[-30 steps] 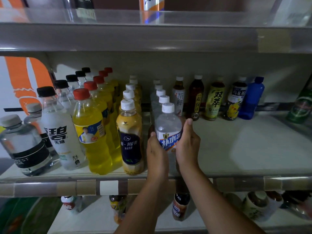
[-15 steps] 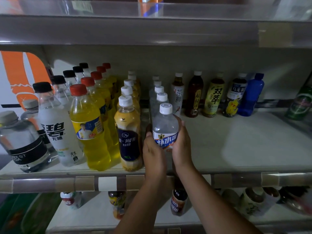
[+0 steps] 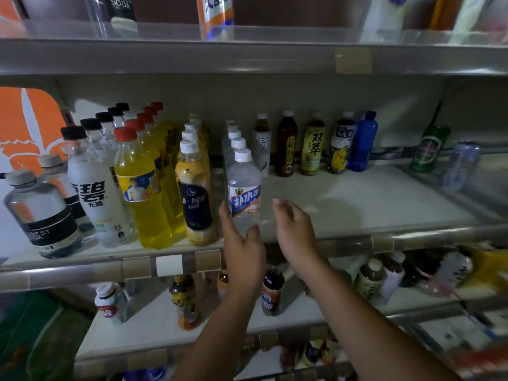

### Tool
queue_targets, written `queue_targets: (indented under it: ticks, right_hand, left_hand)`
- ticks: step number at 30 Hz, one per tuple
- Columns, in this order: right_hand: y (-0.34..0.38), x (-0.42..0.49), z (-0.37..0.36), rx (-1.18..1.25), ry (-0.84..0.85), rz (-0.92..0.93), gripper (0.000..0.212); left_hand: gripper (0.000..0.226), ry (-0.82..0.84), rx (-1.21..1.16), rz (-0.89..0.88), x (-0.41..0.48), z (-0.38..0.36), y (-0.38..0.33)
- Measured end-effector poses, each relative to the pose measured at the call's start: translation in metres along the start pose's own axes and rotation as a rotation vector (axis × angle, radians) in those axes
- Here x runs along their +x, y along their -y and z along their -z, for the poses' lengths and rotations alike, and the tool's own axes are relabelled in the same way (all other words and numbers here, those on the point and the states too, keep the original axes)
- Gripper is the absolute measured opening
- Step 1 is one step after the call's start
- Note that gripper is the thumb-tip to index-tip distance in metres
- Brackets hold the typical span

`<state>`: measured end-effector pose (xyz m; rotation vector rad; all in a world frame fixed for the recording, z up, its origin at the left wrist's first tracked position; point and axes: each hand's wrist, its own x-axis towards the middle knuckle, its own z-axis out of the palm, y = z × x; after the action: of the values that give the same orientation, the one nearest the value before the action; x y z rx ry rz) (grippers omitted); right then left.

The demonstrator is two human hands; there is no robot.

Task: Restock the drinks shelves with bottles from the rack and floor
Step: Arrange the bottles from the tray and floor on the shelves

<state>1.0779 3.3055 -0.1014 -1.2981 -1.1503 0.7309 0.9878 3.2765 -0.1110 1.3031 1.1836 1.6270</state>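
Clear water bottle point(image 3: 244, 185) with the blue label stands upright at the front of its row on the middle shelf point(image 3: 357, 204), just beside the milk-tea bottle point(image 3: 196, 199). My left hand point(image 3: 242, 248) is up by its lower left side, fingers straight and loose, thumb crossing in front of its base. It may be touching the plastic, hard to say in this dim light. My right hand point(image 3: 294, 226) hovers just right of it, fingers spread wide, gripping nothing.
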Motion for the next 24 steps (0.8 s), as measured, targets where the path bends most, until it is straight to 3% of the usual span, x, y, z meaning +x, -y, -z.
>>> queue_targets:
  ticks: [4, 7, 10, 12, 17, 24]
  right_hand:
    - [0.000, -0.045, 0.047, -0.230, 0.043, -0.019, 0.039]
    - [-0.004, -0.087, 0.091, -0.540, 0.072, -0.052, 0.051]
    - [-0.008, -0.123, 0.133, -0.782, 0.017, -0.006, 0.043]
    - [-0.009, -0.145, 0.159, -0.938, -0.032, -0.008, 0.034]
    - [-0.022, -0.198, 0.217, -1.140, -0.167, -0.171, 0.053]
    - [-0.040, -0.260, 0.264, -1.223, -0.402, -0.503, 0.056]
  left_hand:
    - [0.064, 0.115, 0.236, -0.083, -0.037, 0.009, -0.008]
    - [0.048, 0.306, 0.684, -0.109, -0.061, 0.004, -0.017]
    - [0.052, 0.469, 1.018, -0.114, -0.091, -0.014, -0.025]
    - [0.057, 0.571, 1.058, -0.169, -0.111, -0.030, -0.026]
    - [0.062, 0.839, 1.059, -0.285, -0.155, -0.078, -0.013]
    - [0.046, 1.156, 0.750, -0.526, -0.210, -0.138, 0.012]
